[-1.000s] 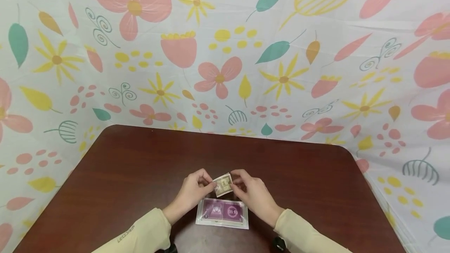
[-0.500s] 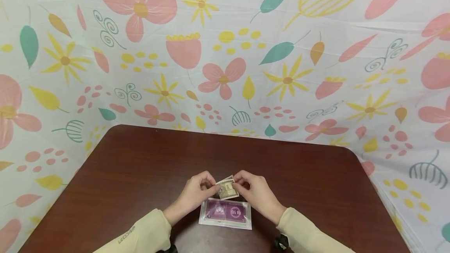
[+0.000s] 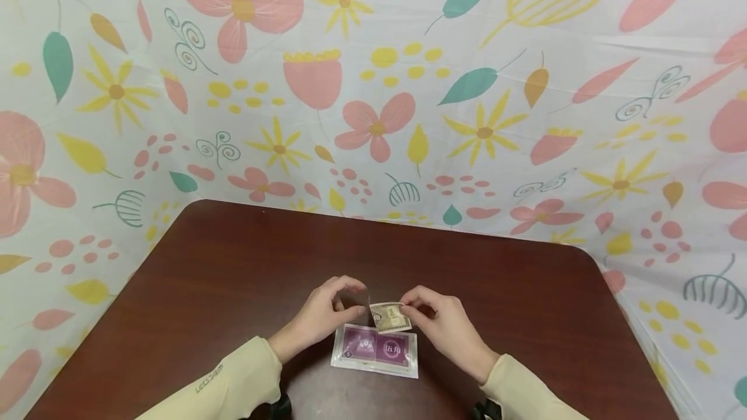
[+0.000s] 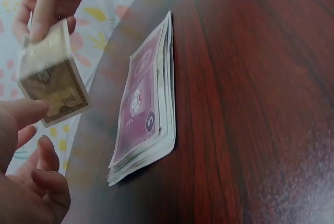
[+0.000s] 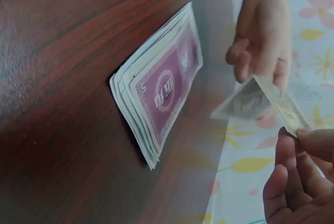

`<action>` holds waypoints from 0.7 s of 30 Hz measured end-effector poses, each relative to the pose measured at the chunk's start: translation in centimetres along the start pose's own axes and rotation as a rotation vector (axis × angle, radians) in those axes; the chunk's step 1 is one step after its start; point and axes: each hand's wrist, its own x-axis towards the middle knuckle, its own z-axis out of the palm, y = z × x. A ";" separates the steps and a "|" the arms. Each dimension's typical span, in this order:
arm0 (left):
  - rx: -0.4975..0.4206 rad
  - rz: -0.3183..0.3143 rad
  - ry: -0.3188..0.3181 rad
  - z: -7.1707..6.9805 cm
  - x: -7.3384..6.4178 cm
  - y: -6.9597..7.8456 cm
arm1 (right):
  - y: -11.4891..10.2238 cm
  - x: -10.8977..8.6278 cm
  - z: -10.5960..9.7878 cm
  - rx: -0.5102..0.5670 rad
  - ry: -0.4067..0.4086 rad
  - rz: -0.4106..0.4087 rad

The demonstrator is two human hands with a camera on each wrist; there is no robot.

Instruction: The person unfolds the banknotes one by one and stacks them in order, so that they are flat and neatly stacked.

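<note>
My right hand (image 3: 452, 323) pinches a small folded brownish-yellow banknote (image 3: 391, 317) at its right end, between thumb and fingertips. The left hand (image 3: 323, 306) is at the note's other end, thumb and forefinger spread apart. In the left wrist view the left thumb overlaps the lower part of the note (image 4: 62, 88). The right wrist view shows the note bent into a fold, its far flap (image 5: 242, 104) blurred by motion. Just below the hands a small stack of banknotes (image 3: 376, 350), a purple one on top, lies on the table.
The dark reddish-brown wooden table (image 3: 280, 245) has rounded far corners. A white cloth (image 3: 373, 37) printed with flowers and leaves hangs behind and at the sides. Light-coloured sleeves (image 3: 239, 378) cover both forearms.
The left thumb and forefinger have parted at the note's left end. The right hand has shifted rightward with the note, which now lies flatter in view. The stack stays put.
</note>
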 end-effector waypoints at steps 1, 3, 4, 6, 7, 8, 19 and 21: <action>0.019 0.006 -0.009 0.0 0.0 -0.1 | 0.0 -0.1 -0.1 0.009 0.003 0.001; 0.038 0.013 -0.034 -0.1 -0.1 -0.2 | 0.1 -0.4 -0.3 0.035 0.003 -0.002; 0.032 0.016 -0.047 -0.2 -0.1 -0.2 | 0.2 -0.5 -0.4 0.046 0.005 0.001; -0.001 0.011 -0.070 -0.2 -0.2 -0.2 | 0.5 -0.6 -0.6 0.073 0.012 0.006; -0.023 0.010 -0.075 -0.2 -0.2 -0.1 | 0.6 -0.7 -0.7 0.090 0.014 0.013; -0.047 0.006 -0.079 -0.3 -0.3 -0.1 | 0.7 -0.7 -0.8 0.104 0.019 0.020; -0.156 -0.005 -0.128 -0.4 0.2 0.2 | 0.9 -1.1 -0.8 0.206 -0.008 0.066; -0.167 -0.003 -0.143 -0.3 0.3 0.3 | 0.8 -1.1 -0.8 0.225 -0.026 0.065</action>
